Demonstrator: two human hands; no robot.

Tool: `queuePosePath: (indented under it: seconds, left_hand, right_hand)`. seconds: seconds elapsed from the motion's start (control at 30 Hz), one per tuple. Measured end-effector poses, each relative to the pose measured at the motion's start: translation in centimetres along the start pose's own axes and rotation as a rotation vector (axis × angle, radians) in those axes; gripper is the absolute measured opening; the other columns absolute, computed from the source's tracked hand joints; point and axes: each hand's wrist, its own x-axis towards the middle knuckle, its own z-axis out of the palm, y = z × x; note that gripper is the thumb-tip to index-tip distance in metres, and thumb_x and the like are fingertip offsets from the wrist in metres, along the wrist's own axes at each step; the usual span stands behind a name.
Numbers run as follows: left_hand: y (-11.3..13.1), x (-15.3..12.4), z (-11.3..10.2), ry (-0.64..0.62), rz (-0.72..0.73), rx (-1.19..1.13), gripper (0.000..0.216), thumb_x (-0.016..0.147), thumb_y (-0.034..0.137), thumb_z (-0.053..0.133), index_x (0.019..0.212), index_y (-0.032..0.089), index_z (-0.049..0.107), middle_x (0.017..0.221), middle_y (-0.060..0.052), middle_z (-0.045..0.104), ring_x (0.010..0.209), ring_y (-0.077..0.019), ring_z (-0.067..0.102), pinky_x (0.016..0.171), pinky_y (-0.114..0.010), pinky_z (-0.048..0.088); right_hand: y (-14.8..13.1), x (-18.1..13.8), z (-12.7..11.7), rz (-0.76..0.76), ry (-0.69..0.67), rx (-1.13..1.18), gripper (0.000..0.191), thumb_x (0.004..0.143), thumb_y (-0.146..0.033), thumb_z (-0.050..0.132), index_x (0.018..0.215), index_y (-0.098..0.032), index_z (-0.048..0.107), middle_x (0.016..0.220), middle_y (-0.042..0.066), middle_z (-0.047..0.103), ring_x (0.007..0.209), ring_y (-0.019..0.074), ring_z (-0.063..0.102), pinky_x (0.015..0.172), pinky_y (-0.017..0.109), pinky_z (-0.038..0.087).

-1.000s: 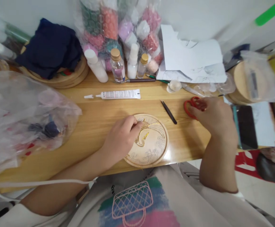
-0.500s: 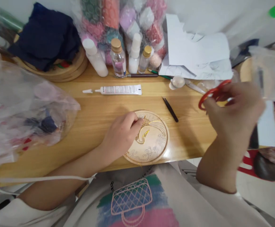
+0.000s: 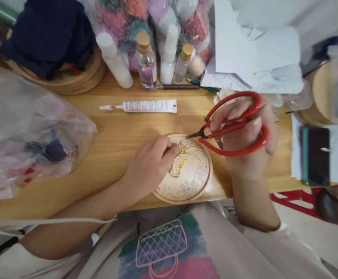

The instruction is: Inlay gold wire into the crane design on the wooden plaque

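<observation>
A round pale wooden disc (image 3: pixel 186 190) with a line drawing of waves and a bird lies at the table's front edge. Gold wire (image 3: pixel 178 167) traces part of the bird. My left hand (image 3: pixel 150 164) rests over the disc's left side, thumb and forefinger pinched at the wire; whatever is between the fingertips is hidden. In my right hand (image 3: pixel 253 131) are red-handled scissors (image 3: pixel 238 126), their dark tips pointing left just above the disc's upper edge. The black tweezers (image 3: pixel 220 144) are mostly covered by the scissors and my right hand.
A white glue tube (image 3: pixel 150 106) lies beyond the disc, with small bottles (image 3: pixel 146 62) behind it. At left is a clear plastic bag (image 3: pixel 41 131); a navy cloth (image 3: pixel 49 38) sits on a round wooden box. Papers (image 3: pixel 256 54) lie at back right, a phone (image 3: pixel 316 155) at right.
My right hand has brought the red scissors from the right, leftward and down to the disc's upper edge. My left hand stays pinched at the disc. The view has shifted slightly.
</observation>
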Motion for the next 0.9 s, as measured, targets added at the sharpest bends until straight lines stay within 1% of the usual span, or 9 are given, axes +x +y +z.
queuePosePath:
  seconds: [0.17, 0.23, 0.3, 0.37, 0.43, 0.5, 0.63, 0.8, 0.9]
  left_hand:
    - [-0.02, 0.06, -0.03, -0.01, 0.021, 0.099, 0.04, 0.108, 0.022, 0.034, 0.089, 0.016, 0.068, 0.079, -0.003, 0.064, 0.07, -0.0148, 0.057, 0.063, -0.029, 0.043]
    - [0.0, 0.08, -0.03, -0.016, 0.007, 0.089, 0.04, 0.108, 0.022, 0.034, 0.086, 0.016, 0.067, 0.078, -0.003, 0.064, 0.069, -0.0146, 0.057, 0.063, -0.029, 0.043]
    - [0.07, 0.07, -0.03, 0.009, 0.008, 0.094, 0.038, 0.108, 0.021, 0.035, 0.087, 0.015, 0.067, 0.077, -0.003, 0.064, 0.068, -0.014, 0.056, 0.063, -0.029, 0.043]
    - [0.14, 0.06, -0.05, 0.029, 0.015, 0.127, 0.036, 0.107, 0.02, 0.037, 0.09, 0.015, 0.068, 0.077, -0.002, 0.063, 0.067, -0.0132, 0.055, 0.063, -0.028, 0.043]
    - [0.17, 0.05, -0.09, 0.015, 0.02, 0.153, 0.037, 0.107, 0.019, 0.036, 0.092, 0.016, 0.069, 0.077, -0.002, 0.063, 0.067, -0.0132, 0.055, 0.064, -0.028, 0.043]
    - [0.15, 0.03, -0.12, -0.009, 0.027, 0.16, 0.038, 0.107, 0.019, 0.035, 0.092, 0.016, 0.069, 0.077, -0.003, 0.063, 0.068, -0.0137, 0.056, 0.064, -0.028, 0.043]
    - [0.02, -0.04, -0.08, -0.011, 0.051, 0.152, 0.037, 0.106, 0.018, 0.036, 0.094, 0.015, 0.07, 0.079, -0.004, 0.063, 0.07, -0.0149, 0.056, 0.064, -0.029, 0.044]
    - [0.0, -0.06, -0.09, -0.015, 0.059, 0.176, 0.038, 0.107, 0.018, 0.034, 0.095, 0.016, 0.07, 0.08, -0.004, 0.064, 0.071, -0.0146, 0.057, 0.065, -0.028, 0.045]
    - [0.07, 0.03, -0.13, -0.021, 0.042, 0.155, 0.039, 0.107, 0.019, 0.035, 0.092, 0.016, 0.07, 0.079, -0.003, 0.064, 0.07, -0.0147, 0.057, 0.065, -0.028, 0.045]
  right_hand:
    - [0.28, -0.57, -0.17, 0.116, -0.086, -0.07, 0.026, 0.094, -0.058, 0.057, 0.087, -0.033, 0.057, 0.078, -0.003, 0.058, 0.066, 0.0188, 0.057, 0.064, 0.035, 0.047]
    - [0.21, -0.65, -0.32, 0.143, -0.117, -0.069, 0.023, 0.095, -0.057, 0.057, 0.089, -0.035, 0.058, 0.079, -0.003, 0.058, 0.068, 0.0203, 0.058, 0.066, 0.037, 0.049]
    - [0.21, -0.7, -0.48, 0.152, -0.14, -0.065, 0.021, 0.095, -0.057, 0.056, 0.091, -0.036, 0.058, 0.081, -0.003, 0.058, 0.07, 0.0203, 0.058, 0.068, 0.037, 0.051]
    - [0.18, -0.71, -0.63, 0.16, -0.162, -0.074, 0.024, 0.094, -0.058, 0.058, 0.091, -0.035, 0.057, 0.081, -0.003, 0.058, 0.07, 0.0198, 0.059, 0.069, 0.037, 0.051]
    - [0.05, -0.69, -0.72, 0.187, -0.18, -0.099, 0.027, 0.094, -0.059, 0.058, 0.089, -0.033, 0.055, 0.08, -0.002, 0.058, 0.072, 0.0202, 0.061, 0.07, 0.037, 0.052]
    - [-0.12, -0.68, -0.71, 0.191, -0.182, -0.095, 0.026, 0.094, -0.057, 0.059, 0.087, -0.032, 0.055, 0.079, -0.002, 0.059, 0.071, 0.0205, 0.062, 0.069, 0.036, 0.051]
    - [-0.35, -0.67, -0.56, 0.155, -0.144, -0.104, 0.026, 0.095, -0.057, 0.059, 0.086, -0.032, 0.055, 0.077, -0.002, 0.06, 0.067, 0.0197, 0.06, 0.063, 0.035, 0.05]
    - [-0.25, -0.72, -0.62, 0.148, -0.12, -0.117, 0.025, 0.094, -0.056, 0.059, 0.085, -0.033, 0.056, 0.075, -0.002, 0.06, 0.064, 0.0212, 0.059, 0.063, 0.038, 0.052]
    - [-0.13, -0.83, -0.86, 0.165, -0.148, -0.135, 0.025, 0.092, -0.057, 0.061, 0.085, -0.034, 0.058, 0.074, -0.001, 0.061, 0.065, 0.0233, 0.06, 0.062, 0.04, 0.053]
